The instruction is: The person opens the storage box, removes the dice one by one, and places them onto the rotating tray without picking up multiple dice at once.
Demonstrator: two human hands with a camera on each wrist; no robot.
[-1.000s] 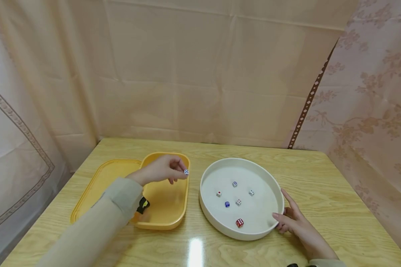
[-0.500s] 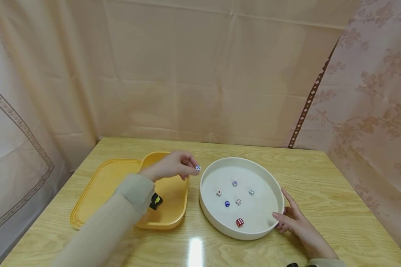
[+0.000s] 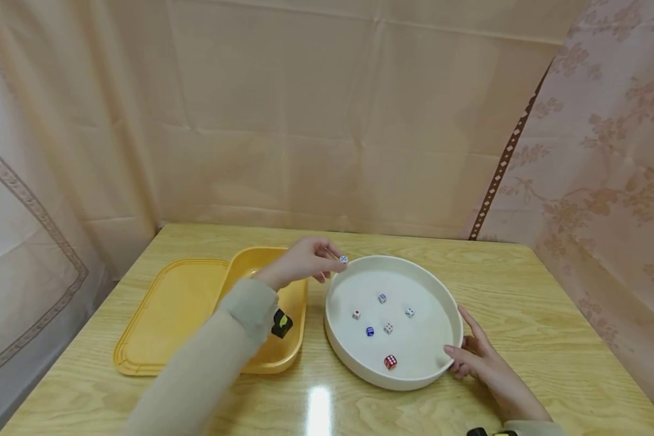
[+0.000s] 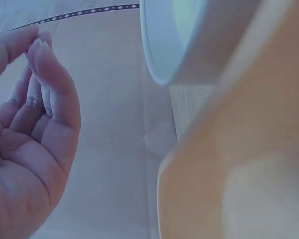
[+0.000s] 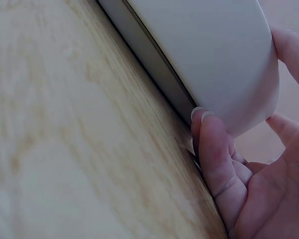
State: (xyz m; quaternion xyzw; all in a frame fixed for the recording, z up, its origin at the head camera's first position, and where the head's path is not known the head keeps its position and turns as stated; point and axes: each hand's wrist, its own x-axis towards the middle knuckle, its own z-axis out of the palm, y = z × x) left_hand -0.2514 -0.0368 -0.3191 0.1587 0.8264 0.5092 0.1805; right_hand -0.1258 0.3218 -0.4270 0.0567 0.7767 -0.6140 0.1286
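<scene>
Between thumb and fingertips my left hand (image 3: 309, 260) pinches a small white die (image 3: 343, 259) with blue pips, right at the left rim of a round white tray (image 3: 335, 339). Inside the tray lie several dice: a larger red die (image 3: 390, 361), a dark blue die (image 3: 370, 332) and some small white ones, among them a white die (image 3: 410, 312) on the right. My right hand (image 3: 482, 363) grips the tray's right wall, thumb over the rim. In the right wrist view, curled fingers (image 5: 217, 154) sit at the wall's bottom edge.
A yellow box (image 3: 303, 327) stands left of the tray, below my left forearm. Its flat yellow lid (image 3: 169, 315) lies further left on the wooden table (image 3: 545, 315). Cloth curtains (image 3: 316, 121) hang behind the table and at both sides.
My left hand has carried the white die rightward from over the yellow box to the tray's rim. The right hand and the tray have stayed in place.
</scene>
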